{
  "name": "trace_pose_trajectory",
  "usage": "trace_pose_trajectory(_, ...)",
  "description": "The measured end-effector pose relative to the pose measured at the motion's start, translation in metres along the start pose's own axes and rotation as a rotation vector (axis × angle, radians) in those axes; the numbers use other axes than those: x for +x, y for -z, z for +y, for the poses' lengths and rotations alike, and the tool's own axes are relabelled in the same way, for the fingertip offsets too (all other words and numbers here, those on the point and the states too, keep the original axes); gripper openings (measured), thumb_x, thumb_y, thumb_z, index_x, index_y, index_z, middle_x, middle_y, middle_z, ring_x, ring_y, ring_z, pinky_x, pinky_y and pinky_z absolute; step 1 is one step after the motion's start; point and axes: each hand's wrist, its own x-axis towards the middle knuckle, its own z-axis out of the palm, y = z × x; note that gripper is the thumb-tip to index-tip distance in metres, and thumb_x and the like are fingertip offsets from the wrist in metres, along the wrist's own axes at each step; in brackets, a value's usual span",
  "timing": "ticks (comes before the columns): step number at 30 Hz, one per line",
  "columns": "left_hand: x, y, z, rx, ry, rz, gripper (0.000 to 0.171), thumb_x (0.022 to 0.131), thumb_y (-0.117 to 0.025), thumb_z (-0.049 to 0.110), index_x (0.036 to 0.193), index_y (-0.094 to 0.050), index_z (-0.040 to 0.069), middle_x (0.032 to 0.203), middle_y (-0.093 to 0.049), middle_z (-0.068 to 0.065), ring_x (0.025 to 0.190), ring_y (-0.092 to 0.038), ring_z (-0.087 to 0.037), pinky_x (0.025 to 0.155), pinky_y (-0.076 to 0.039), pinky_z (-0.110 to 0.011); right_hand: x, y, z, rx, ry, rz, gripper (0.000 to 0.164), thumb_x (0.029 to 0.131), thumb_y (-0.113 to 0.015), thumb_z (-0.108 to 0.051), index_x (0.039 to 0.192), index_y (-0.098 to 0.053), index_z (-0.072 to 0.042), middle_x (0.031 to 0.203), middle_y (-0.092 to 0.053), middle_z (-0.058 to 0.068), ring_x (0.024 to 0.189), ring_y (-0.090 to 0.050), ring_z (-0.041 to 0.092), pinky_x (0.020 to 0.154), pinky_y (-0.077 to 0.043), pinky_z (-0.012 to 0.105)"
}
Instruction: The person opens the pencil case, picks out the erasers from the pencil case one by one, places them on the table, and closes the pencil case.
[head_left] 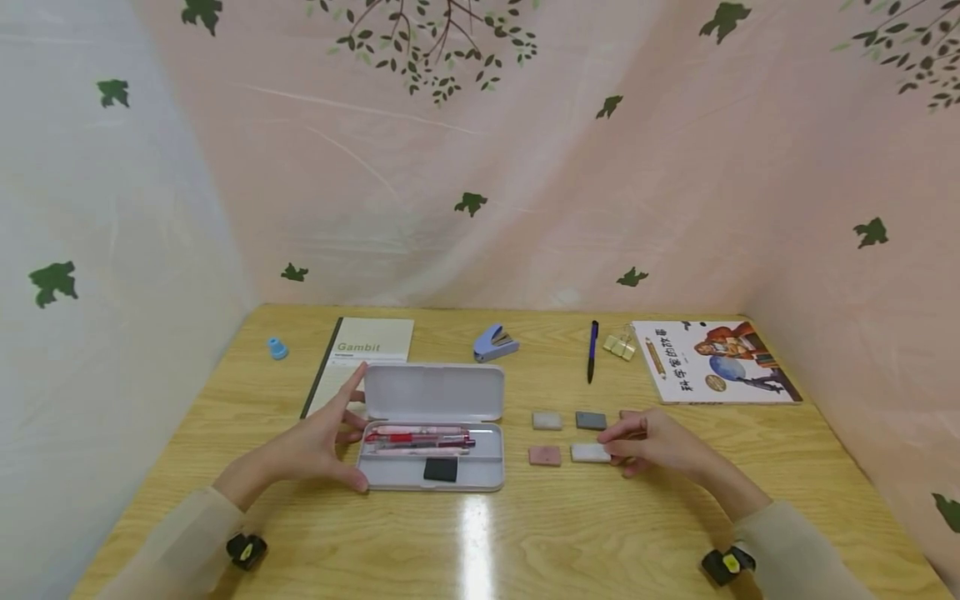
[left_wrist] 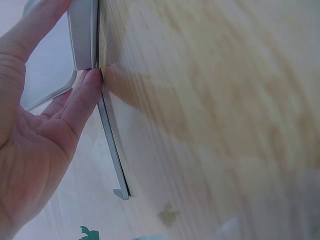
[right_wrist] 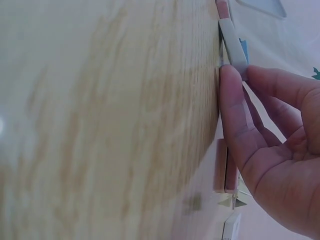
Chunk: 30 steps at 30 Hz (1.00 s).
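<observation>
An open white pencil case holds several pens in its back compartment and a black eraser in the front one. My left hand spans the case's left end, thumb at the front corner and index finger extended up to the raised lid. With thumb and index finger, my right hand pinches the right end of a white eraser. Near it lie a pink eraser, a beige eraser and a grey eraser. A reddish block is partly hidden behind my right hand.
Behind the case lies a notebook, with a blue cone-shaped piece left of it. Along the back are a lilac stapler, a pen, a gold binder clip and a book. Patterned cloth encloses the table.
</observation>
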Motion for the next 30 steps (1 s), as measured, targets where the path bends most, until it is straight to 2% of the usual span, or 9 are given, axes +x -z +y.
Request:
trace_pose_trajectory(9,0.001,0.000,0.001,0.011,0.011,-0.002,0.147,0.067,-0.096,0.034,0.157,0.020,0.043,0.153,-0.029,-0.020,0.119,-0.057,-0.027,0.104,-0.051,-0.037,-0.001,0.001,0.003,-0.002,-0.003,0.000,0.031,0.098,-0.068,-0.012,0.121,-0.068,0.009,0.095,-0.072,0.017,0.080,-0.070,0.021,0.069,-0.064,0.035)
trace_pose_trajectory(16,0.001,0.000,0.001,0.010,0.014,-0.001,0.147,0.067,-0.096,0.035,0.157,0.020,0.043,0.154,-0.029,-0.019,0.119,-0.057,-0.026,0.104,-0.051,-0.036,-0.002,0.001,0.001,0.000,-0.014,0.000,0.032,0.098,-0.068,-0.011,0.124,-0.066,0.008,0.104,-0.065,0.016,0.086,-0.069,0.025,0.072,-0.064,0.038)
trace_pose_trajectory(22,0.000,0.000,0.001,0.008,0.006,-0.001,0.147,0.067,-0.096,0.035,0.157,0.019,0.043,0.153,-0.029,-0.019,0.119,-0.057,-0.026,0.104,-0.051,-0.036,-0.001,-0.001,-0.004,-0.038,-0.026,0.041,0.036,0.097,-0.070,-0.017,0.126,-0.065,0.004,0.105,-0.069,0.015,0.087,-0.069,0.028,0.071,-0.064,0.037)
trace_pose_trajectory(26,0.001,0.001,0.000,0.010,-0.003,-0.002,0.147,0.067,-0.096,0.034,0.158,0.019,0.042,0.153,-0.029,-0.019,0.119,-0.058,-0.026,0.104,-0.051,-0.036,-0.003,-0.003,-0.013,-0.110,0.020,0.076,0.036,0.097,-0.071,-0.019,0.124,-0.067,0.003,0.109,-0.068,0.015,0.085,-0.067,0.024,0.068,-0.062,0.033)
trace_pose_trajectory(30,0.000,0.001,0.000,0.012,-0.007,-0.002,0.147,0.067,-0.096,0.034,0.158,0.019,0.042,0.153,-0.029,-0.019,0.118,-0.058,-0.026,0.104,-0.051,-0.036,-0.004,-0.012,-0.031,-0.139,0.103,0.060,0.034,0.098,-0.069,-0.017,0.124,-0.067,0.005,0.117,-0.066,0.020,0.087,-0.067,0.024,0.071,-0.062,0.034)
